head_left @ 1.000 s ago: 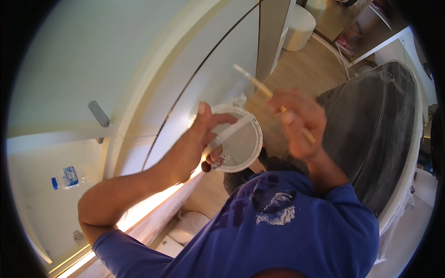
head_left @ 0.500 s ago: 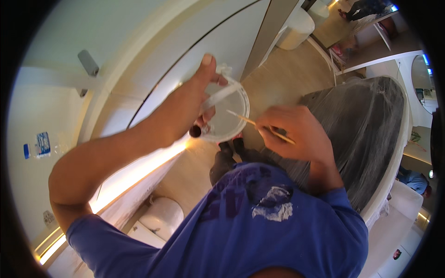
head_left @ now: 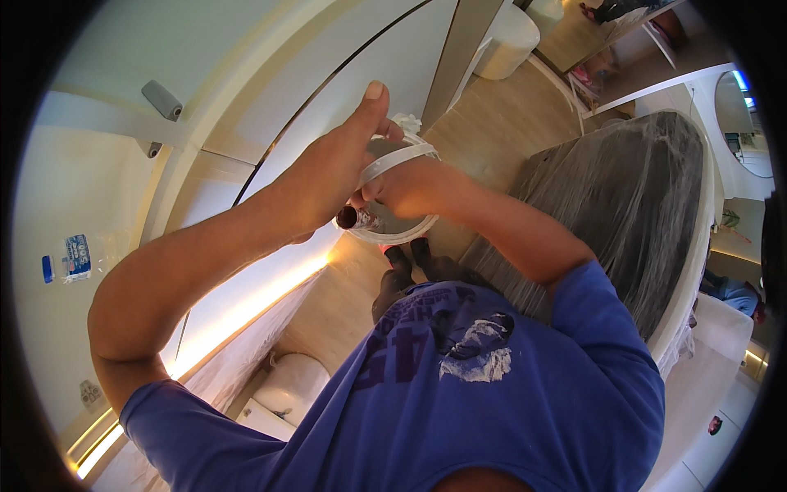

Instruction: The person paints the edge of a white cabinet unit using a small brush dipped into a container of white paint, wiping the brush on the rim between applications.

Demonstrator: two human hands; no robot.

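Note:
My left hand [head_left: 348, 164] is closed around the side of a round white plastic bucket [head_left: 393, 239], its thumb pointing up. The bucket's pale strap handle [head_left: 399, 161] arches over its mouth. My right hand [head_left: 410, 187] reaches under that handle into the mouth with its fingers curled. The thin yellow-handled brush it held a moment earlier is hidden behind the hand. Close under my left fingers, at the bucket's near rim, is a small reddish-brown cylinder [head_left: 348, 217] with a dark round end; I cannot tell what it is.
A dark surface wrapped in clear plastic film [head_left: 623, 221] stands to my right. White panels [head_left: 287, 156] with a glowing light strip [head_left: 246, 307] run along my left. A plastic bottle [head_left: 77, 257] is at far left. A white rounded fixture [head_left: 508, 45] stands at the back on wood-look floor [head_left: 484, 131].
My right hand has moved left and into the bucket, and the thin brush has gone out of sight. My left hand keeps hold of the bucket. The view has shifted slightly.

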